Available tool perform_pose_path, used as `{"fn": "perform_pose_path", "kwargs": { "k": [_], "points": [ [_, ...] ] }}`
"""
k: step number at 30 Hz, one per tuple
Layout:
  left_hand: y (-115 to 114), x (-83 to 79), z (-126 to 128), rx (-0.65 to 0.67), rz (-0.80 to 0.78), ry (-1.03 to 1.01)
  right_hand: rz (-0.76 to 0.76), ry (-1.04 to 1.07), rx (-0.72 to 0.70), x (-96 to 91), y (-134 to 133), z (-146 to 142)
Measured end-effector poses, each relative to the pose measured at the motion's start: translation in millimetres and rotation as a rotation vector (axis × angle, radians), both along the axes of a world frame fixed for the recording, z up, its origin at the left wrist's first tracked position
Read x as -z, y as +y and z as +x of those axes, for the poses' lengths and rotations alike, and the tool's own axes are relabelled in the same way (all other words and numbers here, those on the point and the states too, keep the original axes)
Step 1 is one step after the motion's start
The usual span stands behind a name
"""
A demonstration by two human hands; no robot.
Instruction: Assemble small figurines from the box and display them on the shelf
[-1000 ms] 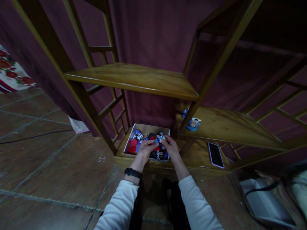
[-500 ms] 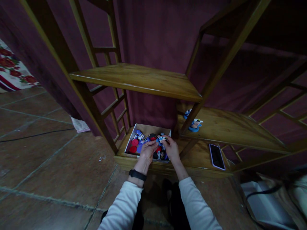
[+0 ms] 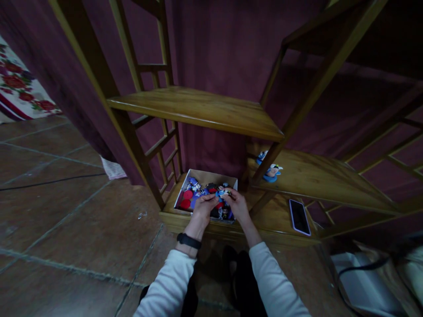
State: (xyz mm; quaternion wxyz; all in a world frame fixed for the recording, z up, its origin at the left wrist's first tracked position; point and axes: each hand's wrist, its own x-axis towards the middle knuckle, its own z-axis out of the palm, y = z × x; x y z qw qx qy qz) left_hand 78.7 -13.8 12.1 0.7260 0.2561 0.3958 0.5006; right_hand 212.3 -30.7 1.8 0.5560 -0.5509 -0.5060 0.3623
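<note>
Over a shallow cardboard box [image 3: 183,190], a small blue-and-white figurine [image 3: 222,193] is held between both hands. My left hand [image 3: 204,208] pinches it from the left, fingers closed. From the other side, the fingertips of my right hand [image 3: 238,205] close on its upper part. Below them the box holds several small figures in purple, black and white, along with red round pieces [image 3: 185,203]. The box rests on the bottom board of a wooden shelf. My fingers cover part of the figurine and some of the box's contents.
Two similar blue-based figurines [image 3: 271,173] stand on the shelf board [image 3: 317,171] to the right. A phone [image 3: 299,216] lies on the lower board. Above the box runs another wooden shelf [image 3: 198,108]. A grey container [image 3: 366,277] sits on the floor at lower right.
The view has shifted slightly, so the shelf appears a little farther right. Both hands stay on the figurine above the box, with only a slight change in its pose.
</note>
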Motion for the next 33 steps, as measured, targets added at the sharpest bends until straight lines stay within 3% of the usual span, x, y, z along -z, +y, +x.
{"fn": "perform_pose_path", "kwargs": {
  "k": [11, 19, 25, 33],
  "points": [
    [-5.7, -1.0, 1.4, 0.008, -0.019, -0.060, 0.025, -0.076, 0.045, -0.5, -3.5, -2.4],
    [5.6, 5.0, -0.8, 0.023, -0.063, -0.115, 0.070, -0.119, -0.028, -9.9, 1.3, -7.5],
    [13.3, 9.9, 0.1, -0.037, -0.154, -0.207, -0.013, 0.134, -0.002, -1.1, 4.6, -4.7],
    [6.2, 5.7, 4.2, -0.018, -0.055, -0.116, -0.159, 0.346, 0.007, 5.3, 7.5, -2.6]
  ]
}}
